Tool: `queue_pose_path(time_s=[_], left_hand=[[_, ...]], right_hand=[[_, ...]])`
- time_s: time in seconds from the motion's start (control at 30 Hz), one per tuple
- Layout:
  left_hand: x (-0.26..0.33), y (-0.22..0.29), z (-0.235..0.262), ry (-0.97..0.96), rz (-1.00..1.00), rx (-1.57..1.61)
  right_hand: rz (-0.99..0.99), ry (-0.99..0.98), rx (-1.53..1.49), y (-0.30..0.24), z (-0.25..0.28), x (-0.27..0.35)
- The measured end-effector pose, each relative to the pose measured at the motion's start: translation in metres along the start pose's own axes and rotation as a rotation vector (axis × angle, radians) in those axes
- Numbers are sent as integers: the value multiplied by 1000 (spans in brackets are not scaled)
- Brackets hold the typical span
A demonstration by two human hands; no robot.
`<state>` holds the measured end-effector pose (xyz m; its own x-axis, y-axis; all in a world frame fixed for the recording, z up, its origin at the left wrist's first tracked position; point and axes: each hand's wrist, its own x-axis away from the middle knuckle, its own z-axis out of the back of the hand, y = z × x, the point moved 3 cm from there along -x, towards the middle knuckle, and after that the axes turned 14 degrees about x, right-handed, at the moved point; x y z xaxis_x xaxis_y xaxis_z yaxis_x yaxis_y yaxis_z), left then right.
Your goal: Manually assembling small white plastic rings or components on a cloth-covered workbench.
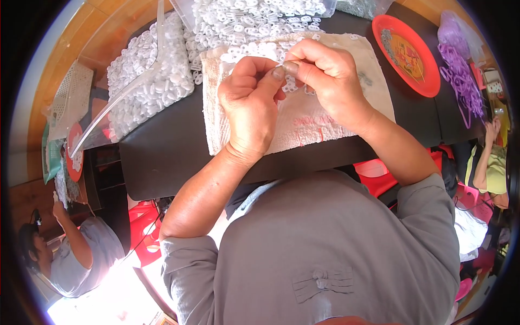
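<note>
My left hand point(250, 100) and my right hand point(333, 78) meet above a beige towel point(352, 120) with red lettering. Thumbs and forefingers are pinched, tip to tip. Whatever sits between them is too small and too covered by the fingers to make out. Just beyond and beneath the fingertips, small white oval plastic pieces with holes point(260, 50) lie loose on the towel. More of these pieces point(233, 24) are heaped at the far side of the black table point(162, 168).
Left of the towel lies a clear bag point(149, 81) full of white pieces. On the right are a red oval tray point(425, 81) with small silvery metal bits and a purple cord bundle point(460, 81). People work at the left point(86, 254) and right point(494, 168).
</note>
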<state>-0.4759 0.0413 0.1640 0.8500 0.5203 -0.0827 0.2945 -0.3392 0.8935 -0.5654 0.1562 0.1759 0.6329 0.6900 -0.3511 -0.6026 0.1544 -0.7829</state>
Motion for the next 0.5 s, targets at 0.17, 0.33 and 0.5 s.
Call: queue_pose_path(time_s=[0.17,0.33,0.5], left_hand=[[-4,0,2,10,37,11],[-9,-3,4,56,174,152],[-11,-4,4,57,203,158]], right_hand=[[14,43,-38,0,1,-3],[-80,-1,-6,4,12,-8],[47,29,142,3,13,-7]])
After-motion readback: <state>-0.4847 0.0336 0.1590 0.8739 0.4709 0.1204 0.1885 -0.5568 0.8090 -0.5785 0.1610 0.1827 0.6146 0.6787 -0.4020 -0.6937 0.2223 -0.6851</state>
